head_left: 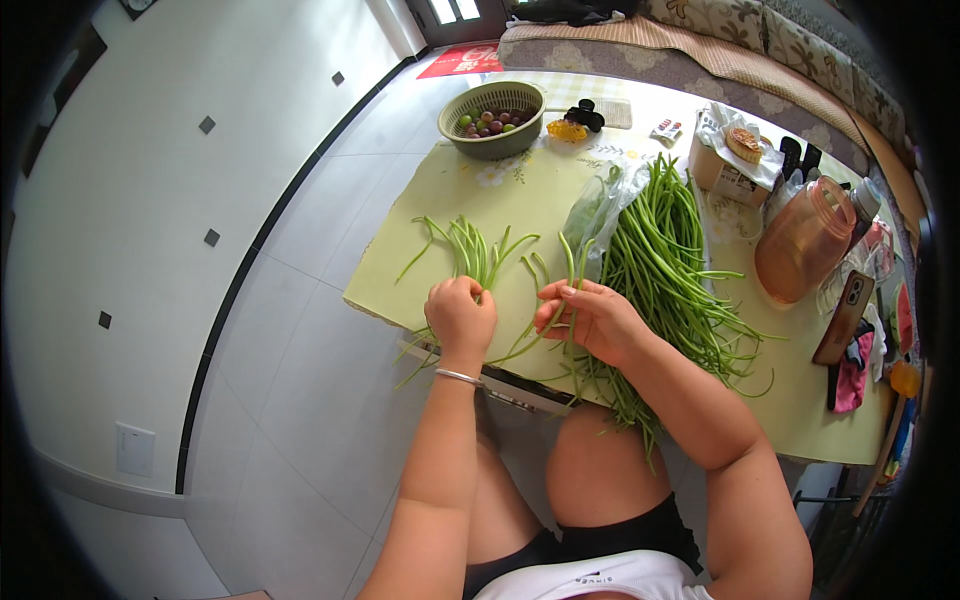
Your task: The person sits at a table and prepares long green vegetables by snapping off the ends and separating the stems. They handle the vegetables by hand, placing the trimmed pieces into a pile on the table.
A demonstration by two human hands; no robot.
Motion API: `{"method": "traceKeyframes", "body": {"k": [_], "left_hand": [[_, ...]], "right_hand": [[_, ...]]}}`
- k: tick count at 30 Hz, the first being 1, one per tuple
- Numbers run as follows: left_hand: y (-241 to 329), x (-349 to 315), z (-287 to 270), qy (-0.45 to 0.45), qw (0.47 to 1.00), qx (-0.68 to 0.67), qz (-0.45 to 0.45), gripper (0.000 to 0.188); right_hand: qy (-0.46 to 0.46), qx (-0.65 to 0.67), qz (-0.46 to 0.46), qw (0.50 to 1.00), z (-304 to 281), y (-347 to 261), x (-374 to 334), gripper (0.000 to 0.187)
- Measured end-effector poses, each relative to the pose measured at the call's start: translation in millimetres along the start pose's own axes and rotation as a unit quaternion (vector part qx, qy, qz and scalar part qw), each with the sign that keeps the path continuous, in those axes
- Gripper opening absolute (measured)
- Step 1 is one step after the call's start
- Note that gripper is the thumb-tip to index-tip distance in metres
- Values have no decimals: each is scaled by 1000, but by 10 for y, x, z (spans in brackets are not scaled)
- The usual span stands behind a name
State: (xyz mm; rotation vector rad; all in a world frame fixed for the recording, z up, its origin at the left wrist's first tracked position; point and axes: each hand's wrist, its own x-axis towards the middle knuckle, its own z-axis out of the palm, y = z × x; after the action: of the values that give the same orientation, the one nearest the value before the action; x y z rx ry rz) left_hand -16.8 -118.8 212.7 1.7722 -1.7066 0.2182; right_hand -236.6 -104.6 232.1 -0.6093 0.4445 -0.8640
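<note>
A: Entry, head view. Left hand [461,313] sits at the near edge of the pale yellow-green tabletop [520,195], fist closed around a small bundle of long thin green beans [470,255]. The bundle fans upward and away from the knuckles; a few ends hang below the fist, over the table edge.

B: Right hand?

A: Right hand [590,318] lies just beside the left, palm turned inward, fingers curled. It pinches a couple of loose green bean strands [540,300] that run up past the fingertips and down toward the left wrist. Closed on them, not flat.

B: Main supply?

A: The large heap of long green beans [665,260] lies directly behind and to the right of the right hand, touching the forearm, stalks running from the far side of the table down past the near edge over the knee. A crumpled clear plastic bag [600,205] sits at the heap's upper left.

B: Other items?

A: A green woven plastic basket of round fruit [492,118] at the far end, well apart from both hands. A translucent orange-brown plastic jug [805,240] to the right of the heap. A thin silver bangle [458,376] on the left wrist.
</note>
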Motion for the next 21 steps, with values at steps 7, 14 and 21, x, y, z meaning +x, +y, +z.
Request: {"method": "traceKeyframes", "body": {"k": [7, 14, 21], "left_hand": [[342, -83, -361, -19, 980, -177, 87, 15], [416, -141, -398, -113, 954, -247, 124, 16], [42, -18, -199, 17, 997, 8, 77, 23]], "right_hand": [[62, 11, -17, 998, 25, 40, 38, 31], [32, -5, -26, 999, -134, 95, 54, 26], [41, -1, -17, 999, -16, 52, 23, 19]]}}
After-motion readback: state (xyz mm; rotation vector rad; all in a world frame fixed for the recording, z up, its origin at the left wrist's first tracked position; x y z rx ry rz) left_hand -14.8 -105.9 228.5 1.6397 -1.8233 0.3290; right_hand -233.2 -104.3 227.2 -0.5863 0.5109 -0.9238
